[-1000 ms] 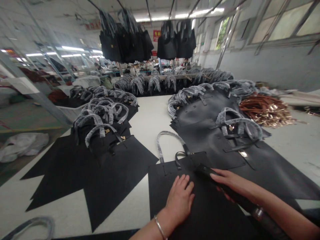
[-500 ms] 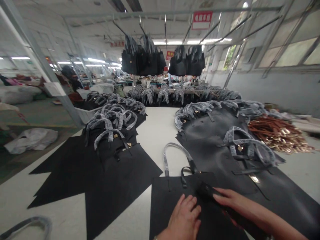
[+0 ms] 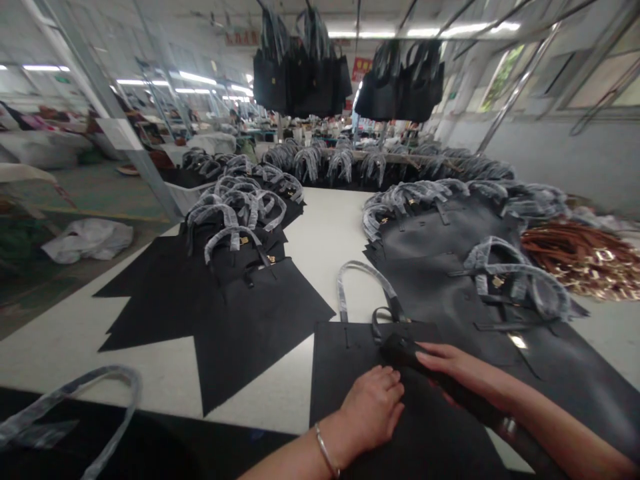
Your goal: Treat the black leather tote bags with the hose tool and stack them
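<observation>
My left hand (image 3: pixel 374 405), with a silver bangle (image 3: pixel 325 450) on its wrist, rests flat on a black leather bag panel (image 3: pixel 360 370) and holds nothing. My right hand (image 3: pixel 450 367) grips a black leather strap (image 3: pixel 407 353), which runs down and right past a metal fitting (image 3: pixel 510 425). The strap's tip lies on the panel, just above my left fingers. Beyond the panel's top edge stands a handle wrapped in clear plastic (image 3: pixel 364 283). A larger black leather panel (image 3: pixel 450 293) lies to the right, under my right forearm.
Stacks of black bags with wrapped handles (image 3: pixel 235 227) stand on the white worktable (image 3: pixel 320 220), left and ahead. A heap of brown straps with gold hardware (image 3: pixel 583 257) lies at right. Finished bags (image 3: pixel 300 73) hang overhead. A loose wrapped handle (image 3: pixel 90 407) lies at lower left.
My view has shifted, moving the table and hanging bags slightly, and the wrapped handle at lower left shows more fully. Both hands stay on the panel, the right still gripping the strap.
</observation>
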`<state>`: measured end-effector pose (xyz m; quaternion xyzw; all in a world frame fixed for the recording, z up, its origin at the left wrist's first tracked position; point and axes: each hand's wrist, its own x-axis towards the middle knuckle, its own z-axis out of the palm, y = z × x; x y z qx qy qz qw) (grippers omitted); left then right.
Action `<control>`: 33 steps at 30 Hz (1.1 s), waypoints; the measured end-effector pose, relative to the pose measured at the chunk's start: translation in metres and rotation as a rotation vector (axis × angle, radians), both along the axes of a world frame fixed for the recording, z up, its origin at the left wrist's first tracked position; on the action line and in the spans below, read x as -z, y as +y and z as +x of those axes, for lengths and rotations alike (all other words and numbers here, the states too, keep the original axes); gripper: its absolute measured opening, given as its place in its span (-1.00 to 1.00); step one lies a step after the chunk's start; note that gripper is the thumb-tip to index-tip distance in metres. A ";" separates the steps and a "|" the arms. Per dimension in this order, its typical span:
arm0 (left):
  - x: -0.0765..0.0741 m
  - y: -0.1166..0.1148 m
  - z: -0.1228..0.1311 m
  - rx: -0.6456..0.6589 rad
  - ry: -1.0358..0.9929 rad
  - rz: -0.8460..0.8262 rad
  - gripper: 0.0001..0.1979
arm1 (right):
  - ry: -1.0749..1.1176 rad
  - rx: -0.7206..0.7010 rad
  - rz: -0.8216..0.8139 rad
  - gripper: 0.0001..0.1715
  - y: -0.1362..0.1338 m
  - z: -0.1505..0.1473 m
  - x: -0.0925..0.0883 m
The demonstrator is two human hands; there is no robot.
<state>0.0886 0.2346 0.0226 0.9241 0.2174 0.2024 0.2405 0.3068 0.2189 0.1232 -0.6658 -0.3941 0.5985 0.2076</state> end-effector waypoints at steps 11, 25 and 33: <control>-0.007 0.002 0.000 0.035 -0.016 0.012 -0.72 | 0.020 0.005 0.147 -0.39 0.052 -0.034 0.002; -0.005 0.003 0.002 0.063 0.011 0.131 -0.76 | 0.117 -0.283 -0.085 -0.38 0.042 -0.061 -0.007; -0.004 0.005 0.008 0.074 0.134 0.156 -0.83 | 0.135 -0.296 -0.009 -0.46 0.074 -0.098 0.003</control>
